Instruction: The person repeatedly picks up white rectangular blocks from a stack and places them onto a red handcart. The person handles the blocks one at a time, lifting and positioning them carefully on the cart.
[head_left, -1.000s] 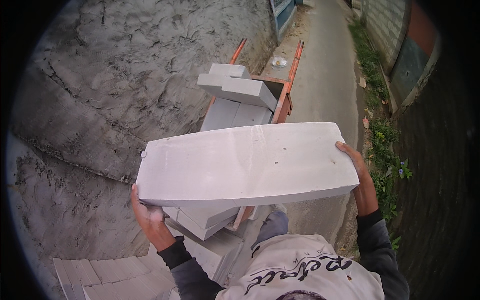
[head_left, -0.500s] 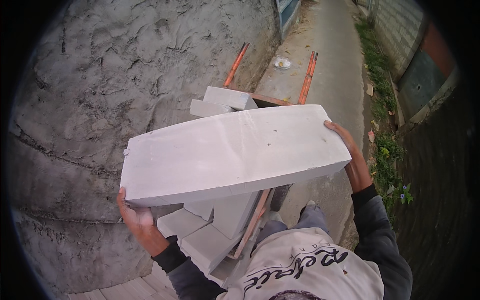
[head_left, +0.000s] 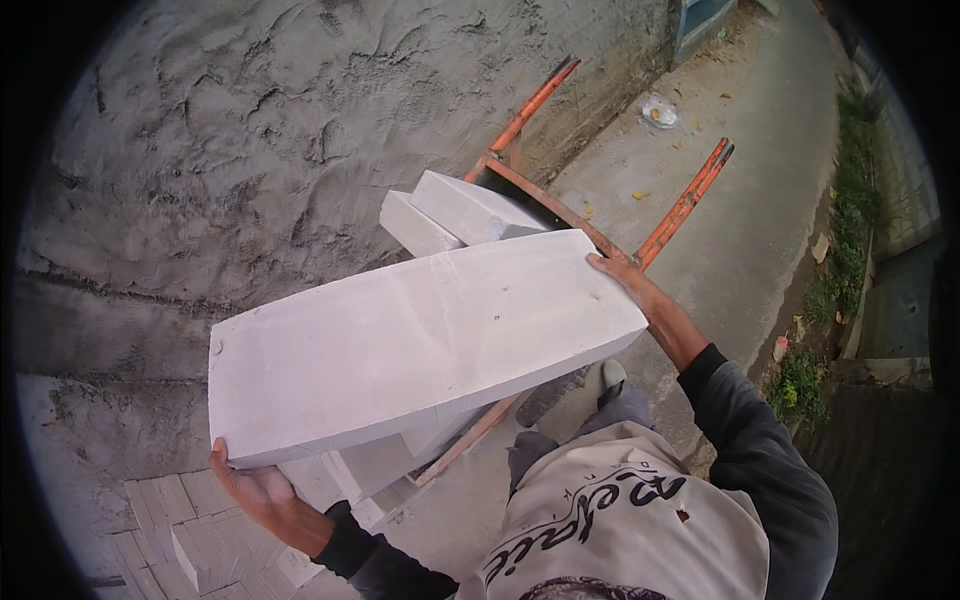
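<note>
A large white lightweight concrete block (head_left: pixel 420 345) is held up across the front of my body, its broad face upward. My left hand (head_left: pixel 262 497) grips its near left corner, thumb on the edge and fingers underneath. At the far right end, my right hand (head_left: pixel 640 287) is closed on the block's corner. Beneath it stands an orange-framed wheelbarrow (head_left: pixel 545 200) loaded with more white blocks (head_left: pixel 475 208). The held block hides much of that load.
Stacked white blocks (head_left: pixel 185 530) lie on the ground at the lower left. A rough cement wall (head_left: pixel 250 130) rises along the left. The wheelbarrow's two handles point up the concrete path (head_left: pixel 760 150). Grass (head_left: pixel 850 220) edges the path at right, and a clear plastic piece (head_left: pixel 658 111) lies beyond.
My view has turned left, bringing the ground stack at lower left into sight. The held block has shifted left and down in view, still in both hands.
</note>
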